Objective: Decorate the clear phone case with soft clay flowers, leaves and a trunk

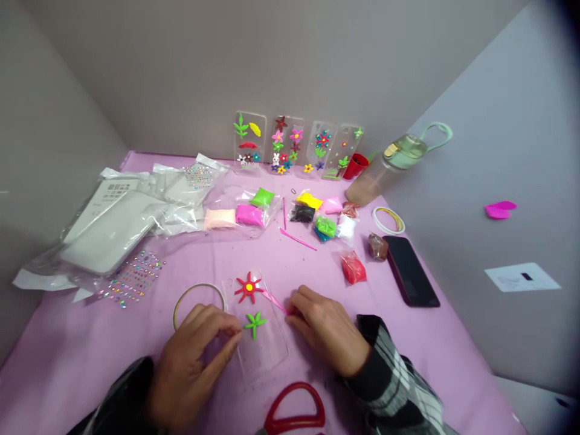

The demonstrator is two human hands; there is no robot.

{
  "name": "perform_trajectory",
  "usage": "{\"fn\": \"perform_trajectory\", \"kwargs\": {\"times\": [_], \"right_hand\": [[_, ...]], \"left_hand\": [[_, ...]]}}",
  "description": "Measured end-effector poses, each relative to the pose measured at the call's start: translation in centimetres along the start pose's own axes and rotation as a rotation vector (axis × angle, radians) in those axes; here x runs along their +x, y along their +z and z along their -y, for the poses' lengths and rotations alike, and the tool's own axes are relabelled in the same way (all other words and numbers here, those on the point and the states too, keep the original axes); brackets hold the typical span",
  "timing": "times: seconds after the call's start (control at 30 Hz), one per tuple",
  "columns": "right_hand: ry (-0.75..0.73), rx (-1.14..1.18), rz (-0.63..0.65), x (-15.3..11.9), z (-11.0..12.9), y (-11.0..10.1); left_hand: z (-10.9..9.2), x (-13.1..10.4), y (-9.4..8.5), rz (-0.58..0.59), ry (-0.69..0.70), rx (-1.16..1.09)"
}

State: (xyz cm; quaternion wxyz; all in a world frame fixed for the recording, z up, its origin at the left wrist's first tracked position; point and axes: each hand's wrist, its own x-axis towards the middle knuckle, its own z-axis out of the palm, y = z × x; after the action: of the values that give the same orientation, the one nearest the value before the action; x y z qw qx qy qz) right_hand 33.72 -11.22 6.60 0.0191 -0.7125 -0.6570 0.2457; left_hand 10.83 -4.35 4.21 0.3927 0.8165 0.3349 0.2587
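The right fingers [302, 295] are closed on a pink modelling tool [275, 301], steadying its tip by the red clay flower [249, 287]; the left fingers [229, 326], nearly together, flank the clear phone case [265, 350].

Bottle [372, 179] standing at back right. Red cup [355, 167] sitting just left of bottle. Black phone [412, 272] lying nearer than bottle. Pink paper [500, 210], white card [510, 278] showing on wall, right of bottle.

Left hand [199, 356], lower left of frame: thumb and index finger brought together. Right hand [324, 326], lower centre-right: palm down, fingers bent. Both wrists are covered by dark cuffs.
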Motion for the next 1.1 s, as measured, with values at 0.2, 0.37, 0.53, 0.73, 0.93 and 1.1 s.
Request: {"fn": "perform_trajectory", "kwargs": {"times": [0.2,0.37,0.53,0.73,0.93,1.1], "right_hand": [[0.045,-0.037,0.030,0.4,-1.3,-1.6],[0.125,-0.183,-0.250,4.0,-2.4,-2.9],[0.143,-0.203,-0.323,6.8,-3.4,-2.1],[0.150,-0.065,-0.368,4.3,-3.5,-1.4],[0.080,0.900,-0.273,0.4,0.6,0.1],[-0.100,0.922,-0.388,-1.0,3.0,1.7]], "left_hand": [[1.0,-0.6,0.9,0.123,0.034,0.060],[0.7,-0.7,1.4,0.159,0.086,0.098],[0.4,-0.7,1.5,0.186,0.128,0.207],[0.9,-1.1,1.7,0.210,0.124,0.300],[0.9,-1.3,1.8,0.235,0.107,0.280],[1.0,-1.2,2.0,0.244,0.079,0.266]]}}
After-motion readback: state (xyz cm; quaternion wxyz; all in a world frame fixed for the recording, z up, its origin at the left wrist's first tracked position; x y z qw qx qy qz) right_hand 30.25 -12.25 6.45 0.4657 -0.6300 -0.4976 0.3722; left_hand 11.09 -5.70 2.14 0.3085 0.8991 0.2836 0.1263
